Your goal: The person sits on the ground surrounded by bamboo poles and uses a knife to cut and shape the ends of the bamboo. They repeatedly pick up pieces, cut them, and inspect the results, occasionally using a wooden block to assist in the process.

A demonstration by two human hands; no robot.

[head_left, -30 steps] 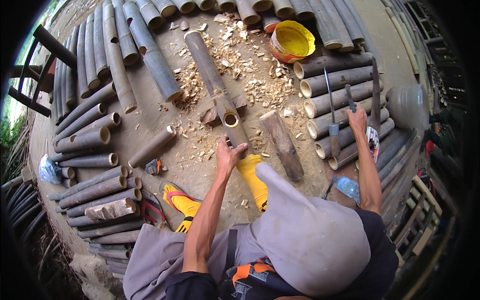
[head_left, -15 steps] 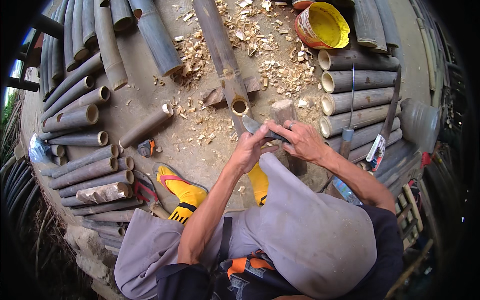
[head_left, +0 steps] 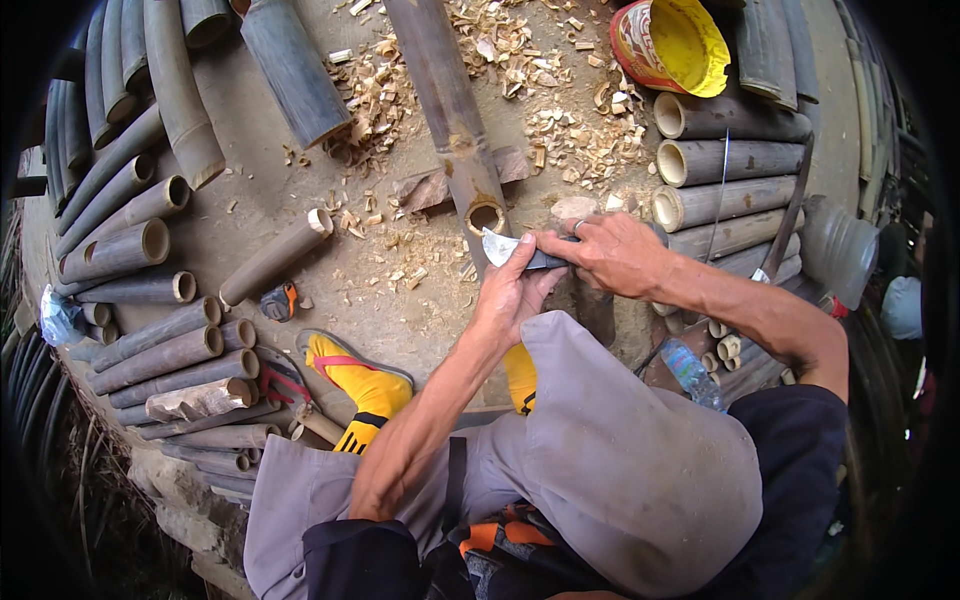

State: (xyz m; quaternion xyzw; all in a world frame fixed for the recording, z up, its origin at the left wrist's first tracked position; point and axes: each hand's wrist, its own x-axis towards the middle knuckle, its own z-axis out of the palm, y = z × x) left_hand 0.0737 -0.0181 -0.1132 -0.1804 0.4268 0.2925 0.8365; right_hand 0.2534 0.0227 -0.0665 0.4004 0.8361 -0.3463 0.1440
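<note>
Knife [head_left: 499, 247] with pale metal blade, gripped in left fingers [head_left: 520, 258] and right fingers [head_left: 580, 245].
Near smooth, holed bamboo tube [head_left: 452, 115]; curled chips [head_left: 590, 150] beside tube, rough block [head_left: 418, 191] under tube.

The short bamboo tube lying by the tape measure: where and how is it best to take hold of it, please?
Probably around its middle, from above: the short bamboo tube lies on its side, slender, with ground showing along both long sides. The tape measure sits beside its nearer end, so that end seems less free.
</note>
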